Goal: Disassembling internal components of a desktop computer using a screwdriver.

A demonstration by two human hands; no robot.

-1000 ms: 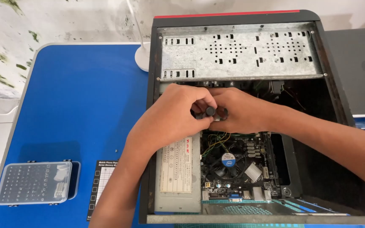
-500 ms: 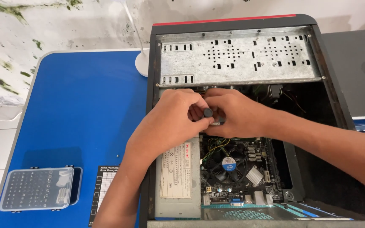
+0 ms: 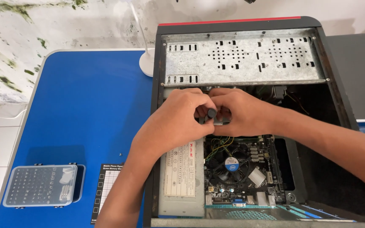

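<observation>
Blue table [image 3: 81, 109] carries our open PC case [image 3: 241, 55]. Left hand [image 3: 182, 116] and right hand [image 3: 241, 112] meet inside it, just below the drive cage. Fingers of both are closed round a small black screwdriver handle [image 3: 211, 113] (tip hidden), pinched between the fingertips.

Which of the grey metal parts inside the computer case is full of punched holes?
The drive cage plate at the top; the power supply box below has a plain labelled face.

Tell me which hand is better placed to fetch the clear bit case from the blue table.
Left, probably. The left hand enters from the table side of the computer case, and the clear bit case lies on the blue table on that side. The right hand would have to cross over the left arm.
</observation>
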